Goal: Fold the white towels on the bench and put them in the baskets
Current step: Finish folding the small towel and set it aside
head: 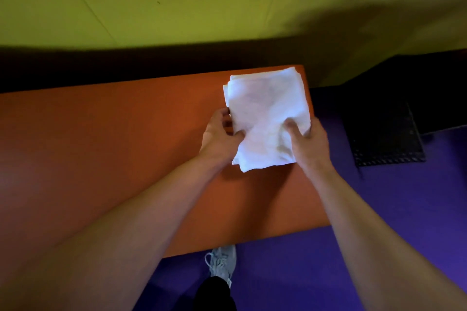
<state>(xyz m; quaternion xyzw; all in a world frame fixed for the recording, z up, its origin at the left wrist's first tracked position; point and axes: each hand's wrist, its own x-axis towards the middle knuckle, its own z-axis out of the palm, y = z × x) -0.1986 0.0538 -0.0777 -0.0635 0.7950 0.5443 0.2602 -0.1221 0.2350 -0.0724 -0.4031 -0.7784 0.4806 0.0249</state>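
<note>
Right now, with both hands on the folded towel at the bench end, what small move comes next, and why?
Probably lift the towel and carry it right toward the black basket. It already looks folded into a compact stack, the left hand and right hand grip its near corners, and the basket sits on the floor just beyond the bench.

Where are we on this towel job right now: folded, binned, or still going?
Done: the white towel on the orange bench is folded into a compact square. In hand: the left hand grips its left edge and the right hand grips its right edge. Left: it is not yet in the black mesh basket on the floor to the right. No other towels are in view.
</note>
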